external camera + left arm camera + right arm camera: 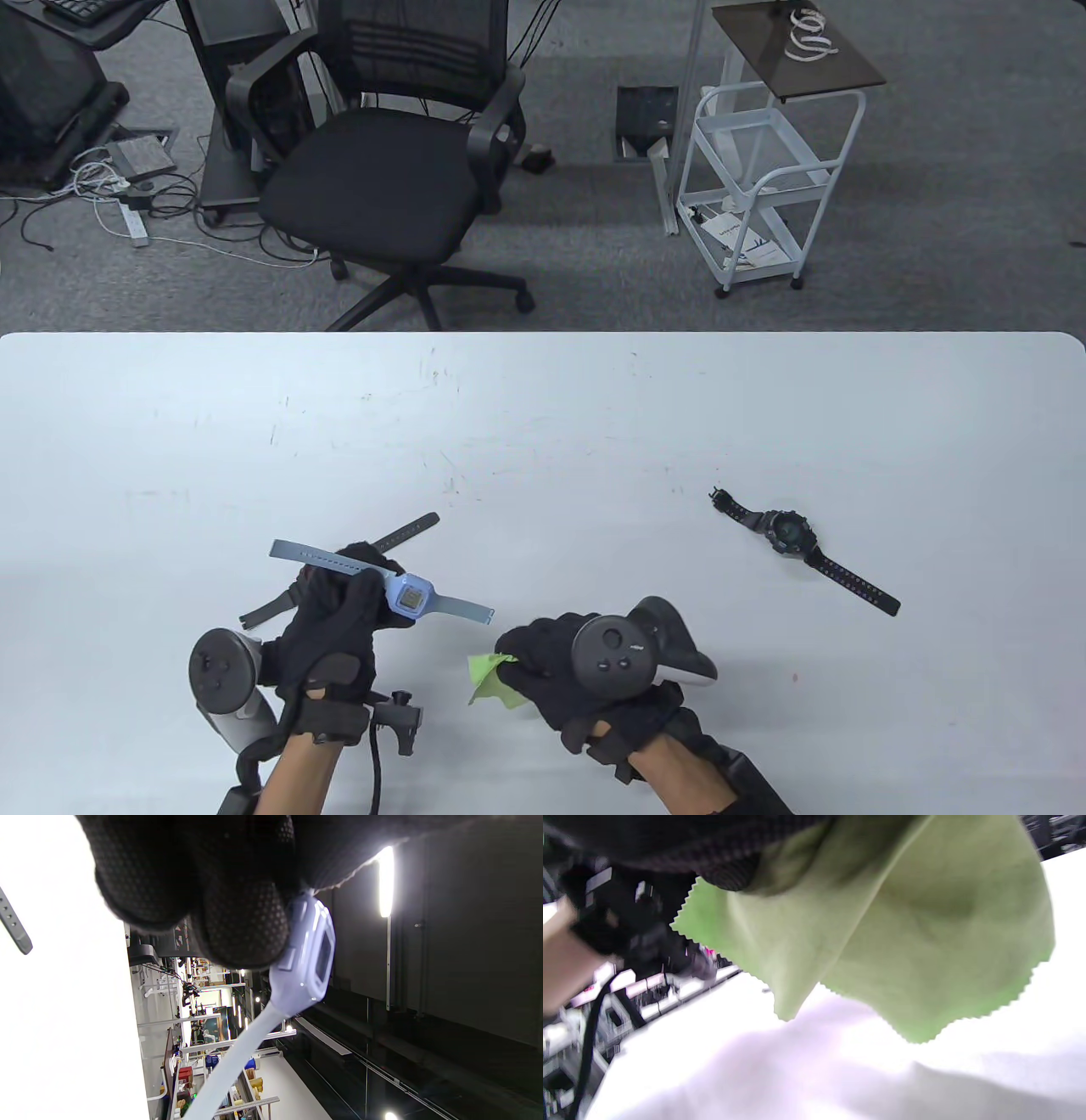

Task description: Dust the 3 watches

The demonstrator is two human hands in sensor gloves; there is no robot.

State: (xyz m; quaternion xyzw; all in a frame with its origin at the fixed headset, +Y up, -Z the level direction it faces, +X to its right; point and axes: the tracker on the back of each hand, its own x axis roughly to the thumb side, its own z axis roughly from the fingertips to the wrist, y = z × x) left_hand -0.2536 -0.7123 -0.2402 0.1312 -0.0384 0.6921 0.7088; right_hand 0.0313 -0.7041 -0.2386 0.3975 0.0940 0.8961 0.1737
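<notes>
My left hand (344, 607) holds a light blue digital watch (411, 598) up off the white table (543, 424), fingers curled round its strap beside the case. The left wrist view shows the blue watch (307, 959) close under my gloved fingers (242, 925). My right hand (551, 666) grips a green cloth (492, 679), just right of and below the blue watch; the cloth (882, 942) hangs above the table. A grey-strapped watch (407, 531) lies behind my left hand, mostly hidden. A black watch (789, 535) lies flat to the right.
A black clamp-like fitting with a cable (399, 717) sits at the table's near edge between my wrists. Beyond the far edge stand an office chair (399, 161) and a white trolley (755, 187) on the carpet.
</notes>
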